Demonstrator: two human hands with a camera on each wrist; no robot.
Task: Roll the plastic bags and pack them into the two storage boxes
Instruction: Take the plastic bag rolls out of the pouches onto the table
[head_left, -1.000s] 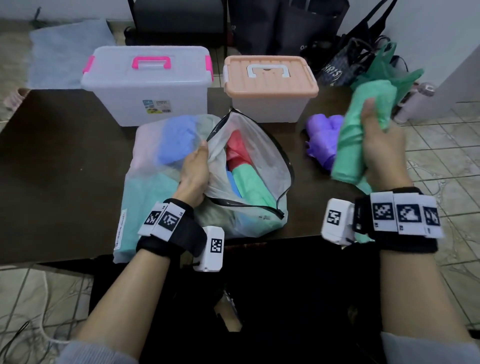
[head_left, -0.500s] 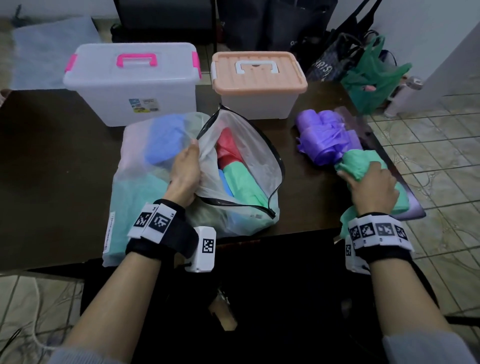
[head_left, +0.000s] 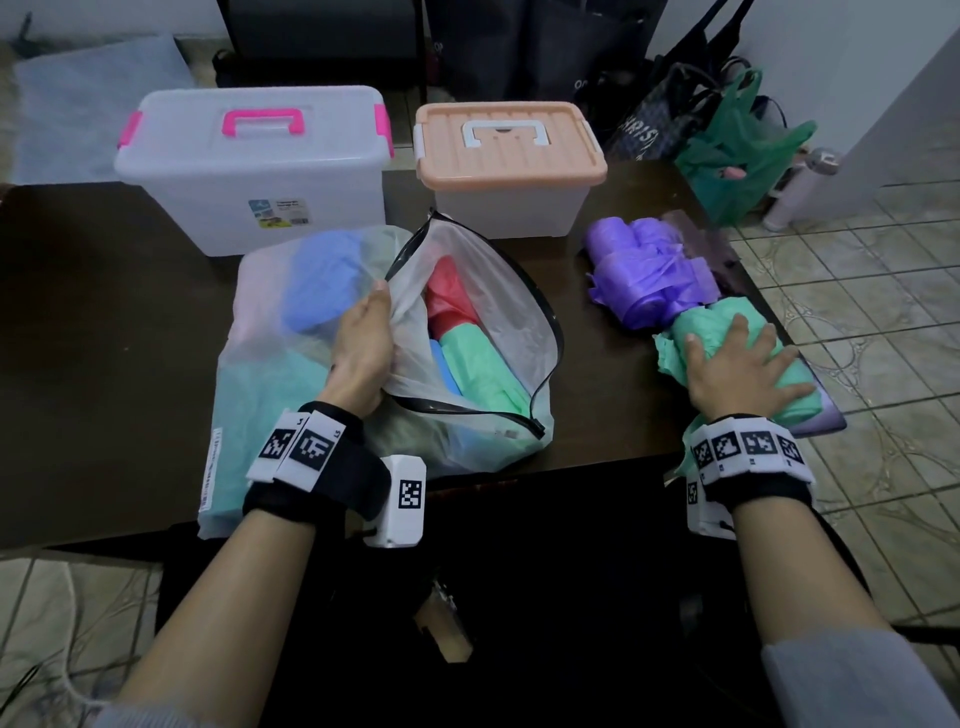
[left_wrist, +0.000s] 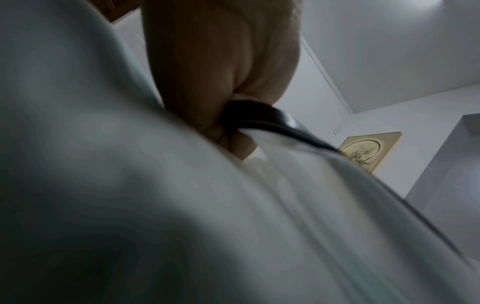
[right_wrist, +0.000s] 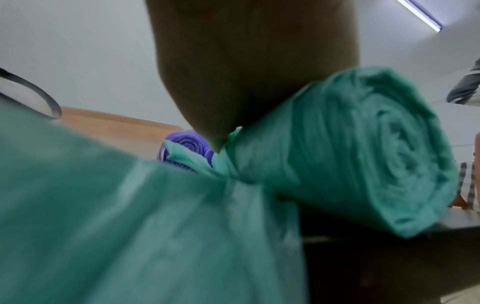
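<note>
A translucent zip pouch (head_left: 488, 332) lies open mid-table with red, green and blue bag rolls inside. My left hand (head_left: 363, 338) pinches its black-edged rim (left_wrist: 259, 121), holding the mouth up. My right hand (head_left: 737, 364) lies flat with spread fingers on a green roll of plastic bags (head_left: 779, 384) (right_wrist: 363, 148) at the table's right edge; a loose green tail (right_wrist: 130, 205) hangs toward me. A purple roll (head_left: 644, 275) (right_wrist: 182, 144) sits just behind it. Two lidded boxes stand at the back: a clear one with pink handle (head_left: 254, 161) and a peach-lidded one (head_left: 509, 156).
The dark table (head_left: 104, 338) ends right beside the green roll, with tiled floor (head_left: 857, 322) beyond. Dark bags and a green shopping bag (head_left: 737, 150) stand on the floor at the back right. A bottle (head_left: 800, 187) is next to them.
My right hand brought the green roll down from the air onto the table beside the purple roll and flattened its fingers over it. The left hand kept its hold on the pouch rim.
</note>
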